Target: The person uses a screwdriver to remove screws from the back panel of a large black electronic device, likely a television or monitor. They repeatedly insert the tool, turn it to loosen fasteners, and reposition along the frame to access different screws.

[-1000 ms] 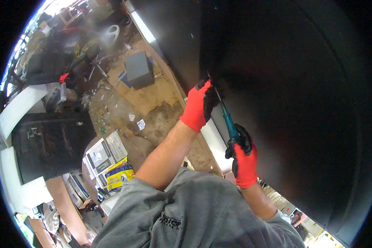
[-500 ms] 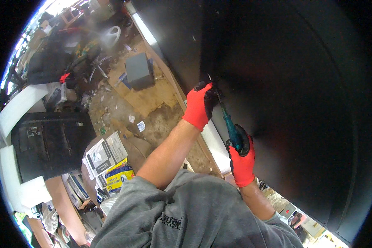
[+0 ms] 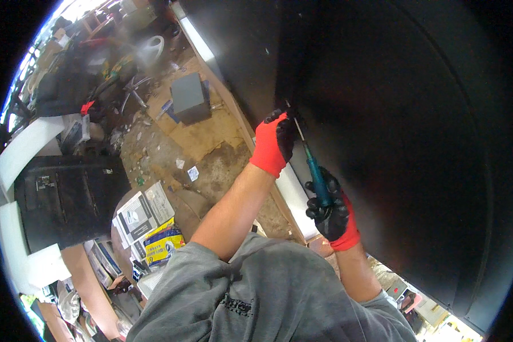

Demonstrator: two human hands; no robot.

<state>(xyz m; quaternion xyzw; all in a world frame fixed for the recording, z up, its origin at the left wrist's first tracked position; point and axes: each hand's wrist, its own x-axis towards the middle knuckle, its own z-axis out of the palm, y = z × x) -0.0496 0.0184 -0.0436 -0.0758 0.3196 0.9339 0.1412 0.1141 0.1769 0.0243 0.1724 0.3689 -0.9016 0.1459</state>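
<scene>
The screwdriver point(image 3: 314, 169) has a smooth plastic handle point(image 3: 321, 188) and metal shaft point(image 3: 300, 130); the panel point(image 3: 404, 148) looks matt.

Right fingers point(image 3: 318, 214) rolled around teal screwdriver handle point(image 3: 318, 182).

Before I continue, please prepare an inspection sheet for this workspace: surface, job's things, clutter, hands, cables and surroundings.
Surface: large, dark, flat panel; narrow white strip along its left edge.
Job's things: teal-handled metal screwdriver, held over the panel.
Clutter: grey rectangular box on brown flat sheet; blue-and-yellow packet by printed paper sheets.
Hands: red-and-black-gloved right hand grips the screwdriver; red-and-black-gloved left hand is beside its thin shaft, contact unclear.
Cables: nothing seen clearly.
Surroundings: black rectangular object beside white foam-like pieces.
</scene>
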